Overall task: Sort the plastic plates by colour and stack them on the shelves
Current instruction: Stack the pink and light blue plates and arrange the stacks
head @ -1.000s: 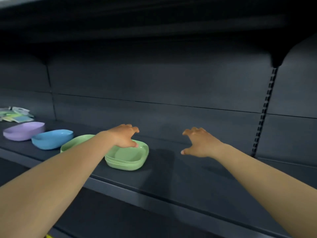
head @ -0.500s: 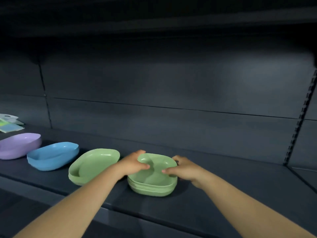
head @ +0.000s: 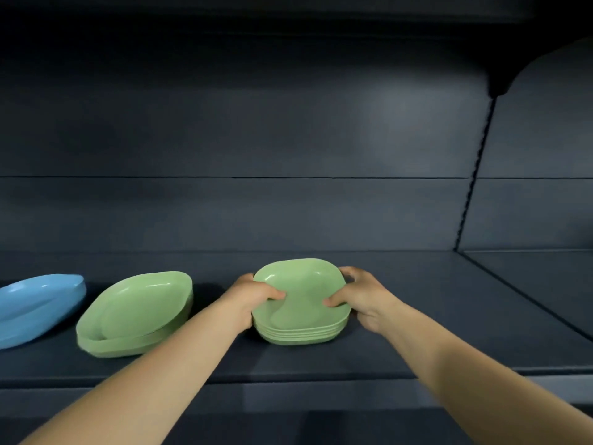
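Left hand [head: 248, 300] and right hand [head: 362, 298] clasp one green plate stack [head: 300, 311] (smooth, rounded-square plastic) on the shelf [head: 417, 316].

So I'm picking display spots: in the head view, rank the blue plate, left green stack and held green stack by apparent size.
1. Left green stack
2. Held green stack
Blue plate: cropped by the frame edge, so unrankable.

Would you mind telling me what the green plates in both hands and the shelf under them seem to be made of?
Stack of green square plates: apparently smooth plastic, semi-gloss, judging by soft highlights and uniform colour. Dark grey shelf: probably painted metal, matt; only a dull sheen shows, so uncertain.
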Demonstrator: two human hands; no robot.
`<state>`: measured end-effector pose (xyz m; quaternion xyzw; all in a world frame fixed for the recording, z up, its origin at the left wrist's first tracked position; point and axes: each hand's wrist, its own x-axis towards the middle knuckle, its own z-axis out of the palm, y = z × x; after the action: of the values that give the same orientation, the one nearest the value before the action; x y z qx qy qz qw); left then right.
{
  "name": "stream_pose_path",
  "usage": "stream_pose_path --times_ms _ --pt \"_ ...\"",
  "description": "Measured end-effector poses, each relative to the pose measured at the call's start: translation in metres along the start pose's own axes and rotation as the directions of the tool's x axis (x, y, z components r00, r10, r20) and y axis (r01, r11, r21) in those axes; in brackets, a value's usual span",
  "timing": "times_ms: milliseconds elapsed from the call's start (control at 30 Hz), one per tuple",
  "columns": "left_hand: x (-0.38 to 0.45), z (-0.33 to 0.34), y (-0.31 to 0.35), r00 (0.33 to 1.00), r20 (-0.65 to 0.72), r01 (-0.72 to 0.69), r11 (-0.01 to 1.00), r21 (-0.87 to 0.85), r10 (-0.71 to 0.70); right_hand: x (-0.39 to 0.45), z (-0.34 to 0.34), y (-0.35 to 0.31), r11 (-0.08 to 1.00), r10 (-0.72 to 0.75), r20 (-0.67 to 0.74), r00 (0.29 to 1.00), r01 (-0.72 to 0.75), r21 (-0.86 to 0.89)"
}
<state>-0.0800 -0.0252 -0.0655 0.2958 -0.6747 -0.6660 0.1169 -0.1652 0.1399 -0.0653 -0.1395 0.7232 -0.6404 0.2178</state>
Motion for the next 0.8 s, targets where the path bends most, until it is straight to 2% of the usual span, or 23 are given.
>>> stream_pose_path --times_ms 167,233,500,800 --pt "-0.012 0.077 0.028 0.974 -0.023 -0.228 0.973 -0.035 0.228 -0.019 -0.067 -0.006 0.992 -0.026 -0.094 0.995 0.037 0.122" --pt "-0.015 0.115 0.038 0.964 0.001 -0.265 0.961 -0.076 0.266 -0.023 -0.100 -0.009 0.987 -0.047 -0.143 0.989 0.068 0.146" --pt "-0.012 0.298 0.060 0.964 0.088 -0.240 0.965 -0.108 0.249 -0.019 -0.269 0.000 0.956 -0.104 -0.356 0.929 0.192 0.223" --pt "-0.004 0.548 0.067 0.978 0.142 -0.131 0.980 -0.153 0.153 0.018 -0.517 0.021 0.974 -0.083 -0.389 0.917 0.157 0.161"
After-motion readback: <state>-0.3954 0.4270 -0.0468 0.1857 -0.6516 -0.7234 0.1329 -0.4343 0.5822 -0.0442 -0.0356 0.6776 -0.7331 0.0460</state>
